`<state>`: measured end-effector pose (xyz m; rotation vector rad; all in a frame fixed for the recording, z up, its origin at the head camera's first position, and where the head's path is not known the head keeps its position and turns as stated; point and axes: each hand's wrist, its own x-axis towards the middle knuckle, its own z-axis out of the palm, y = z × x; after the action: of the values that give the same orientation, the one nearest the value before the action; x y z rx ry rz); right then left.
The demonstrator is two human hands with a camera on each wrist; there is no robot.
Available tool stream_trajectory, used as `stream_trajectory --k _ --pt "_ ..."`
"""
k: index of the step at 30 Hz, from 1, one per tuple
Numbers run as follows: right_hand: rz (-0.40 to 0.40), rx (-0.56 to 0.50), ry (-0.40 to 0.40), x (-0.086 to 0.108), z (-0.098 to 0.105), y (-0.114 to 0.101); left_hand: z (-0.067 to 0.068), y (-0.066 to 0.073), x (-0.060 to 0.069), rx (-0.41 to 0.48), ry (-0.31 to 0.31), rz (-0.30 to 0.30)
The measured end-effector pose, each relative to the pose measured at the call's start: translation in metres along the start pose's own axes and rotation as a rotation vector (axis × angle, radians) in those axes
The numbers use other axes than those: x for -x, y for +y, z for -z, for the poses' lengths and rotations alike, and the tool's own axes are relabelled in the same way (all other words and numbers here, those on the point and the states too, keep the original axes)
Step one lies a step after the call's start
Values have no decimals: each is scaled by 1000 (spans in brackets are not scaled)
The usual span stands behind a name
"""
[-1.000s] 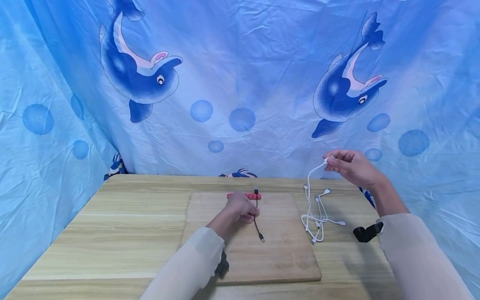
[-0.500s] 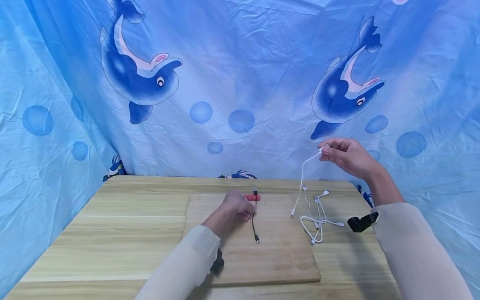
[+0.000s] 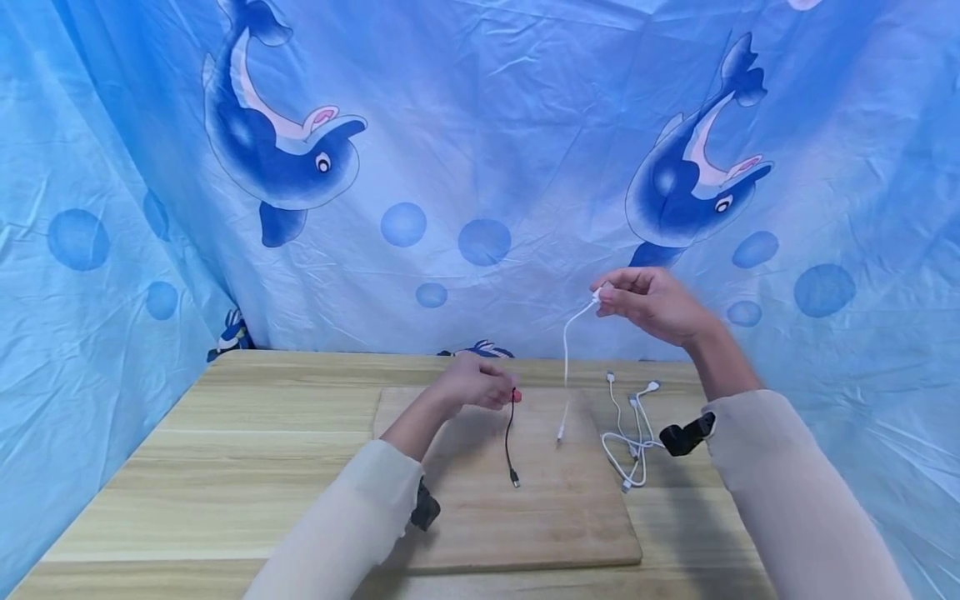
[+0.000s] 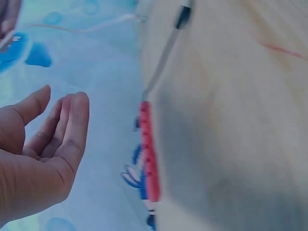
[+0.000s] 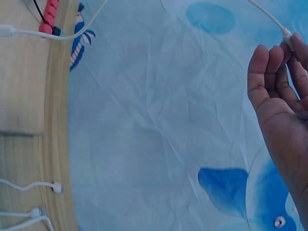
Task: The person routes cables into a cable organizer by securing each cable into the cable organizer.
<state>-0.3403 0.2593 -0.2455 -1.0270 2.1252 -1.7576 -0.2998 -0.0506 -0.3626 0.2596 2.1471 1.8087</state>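
My right hand pinches one connector of a short white USB cable between thumb and fingertips, raised above the table's far side. The cable's other end dangles over the wooden board. My left hand hovers over the board's far edge. In the left wrist view its thumb and fingers are parted and hold nothing. Below it lies a red cable organizer strip, mostly hidden by that hand in the head view. A black USB cable runs from the strip's right end toward the near side of the board.
Several white cables lie loosely tangled on the table to the right of the wooden board. A blue dolphin-print curtain hangs behind the wooden table.
My right hand has lifted the white cable off the tangle and carried it leftward over the board. My left hand has let go of the black cable, rising and moving back.
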Motion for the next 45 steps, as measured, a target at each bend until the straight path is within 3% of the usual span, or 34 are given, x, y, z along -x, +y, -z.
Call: stream_trajectory --k 9,16,24,30,37,45 --pt "-47 -25 -33 -27 -36 -3 16 37 13 99 -24 -81" --pt "-54 -49 -65 -50 -64 -3 30 47 26 195 -45 -128" --pt "-41 -59 -52 -66 -83 4 42 48 38 222 -63 -130" --pt "-51 -34 -26 -72 -92 18 45 43 41 215 -51 -99" --pt "-85 72 18 -75 -100 40 39 33 36 145 -44 -15" --pt "-147 181 57 -72 -106 64 28 17 22 141 -66 55"
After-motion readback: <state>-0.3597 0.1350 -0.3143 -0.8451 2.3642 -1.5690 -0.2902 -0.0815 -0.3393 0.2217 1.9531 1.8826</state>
